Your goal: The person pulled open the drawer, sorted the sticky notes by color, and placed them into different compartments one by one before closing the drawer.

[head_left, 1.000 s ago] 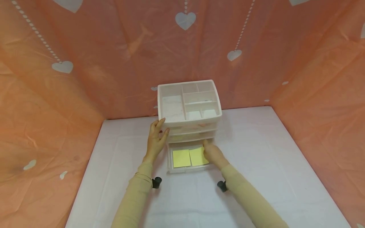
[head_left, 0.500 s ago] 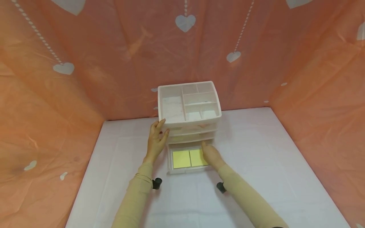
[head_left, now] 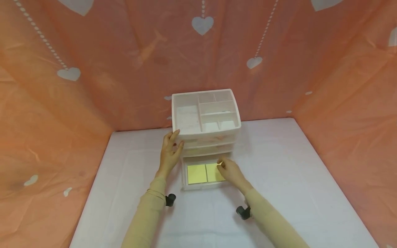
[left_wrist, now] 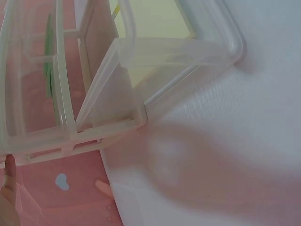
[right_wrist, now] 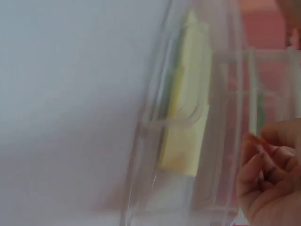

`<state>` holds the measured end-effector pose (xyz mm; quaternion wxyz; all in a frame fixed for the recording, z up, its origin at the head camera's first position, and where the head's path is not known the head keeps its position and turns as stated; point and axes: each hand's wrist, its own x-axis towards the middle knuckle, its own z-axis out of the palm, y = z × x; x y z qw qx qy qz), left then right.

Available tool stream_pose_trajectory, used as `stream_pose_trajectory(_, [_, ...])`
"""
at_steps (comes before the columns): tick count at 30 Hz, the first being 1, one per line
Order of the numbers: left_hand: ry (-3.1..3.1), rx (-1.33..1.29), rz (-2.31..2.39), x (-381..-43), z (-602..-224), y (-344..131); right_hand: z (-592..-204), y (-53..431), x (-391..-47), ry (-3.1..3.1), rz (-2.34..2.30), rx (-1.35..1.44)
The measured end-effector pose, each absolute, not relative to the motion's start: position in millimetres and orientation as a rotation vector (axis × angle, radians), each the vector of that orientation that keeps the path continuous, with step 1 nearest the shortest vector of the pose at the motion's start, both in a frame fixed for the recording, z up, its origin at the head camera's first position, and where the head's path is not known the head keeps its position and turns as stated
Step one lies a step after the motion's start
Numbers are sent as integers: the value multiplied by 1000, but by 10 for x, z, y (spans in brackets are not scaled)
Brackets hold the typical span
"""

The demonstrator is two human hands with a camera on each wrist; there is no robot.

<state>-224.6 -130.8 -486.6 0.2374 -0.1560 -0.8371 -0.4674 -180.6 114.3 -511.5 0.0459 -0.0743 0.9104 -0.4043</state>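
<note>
A white plastic drawer unit (head_left: 206, 133) stands at the back of the table, its bottom drawer (head_left: 204, 186) pulled out. Two yellow sticky-note pads lie side by side in that drawer, the left pad (head_left: 196, 174) in full view and the right pad (head_left: 213, 172) partly hidden by my right hand (head_left: 232, 172). That hand is over the drawer's right side, fingers curled and thumb tip against a fingertip (right_wrist: 254, 139), with nothing visible between them. My left hand (head_left: 169, 153) rests against the unit's front left corner, its fingers fairly straight; one finger (left_wrist: 8, 176) touches the frame in the left wrist view.
On top of the unit is a divided tray (head_left: 187, 119) with several compartments. Two upper drawers (head_left: 207, 150) are pushed in, and something green (left_wrist: 49, 56) shows through the clear plastic. An orange curtain (head_left: 139, 86) with white hearts surrounds the white-covered table (head_left: 288, 172).
The right pad, askew a second ago, now lies straight beside the left one. My right hand has drawn slightly back toward me and its fingers have curled. The left hand has stayed in place.
</note>
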Motion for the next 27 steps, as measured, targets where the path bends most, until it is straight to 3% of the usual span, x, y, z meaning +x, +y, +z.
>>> stream_pose_trajectory(11, [-2270,-439,-1277,-2257,-4870,-1290,-5112,1187,-1499,2166,-1863,-38])
stream_pose_trajectory(27, [-2275,-427,-1283,-2240,-4864,-1277,-5381,1296,-1246,1966,-1946,27])
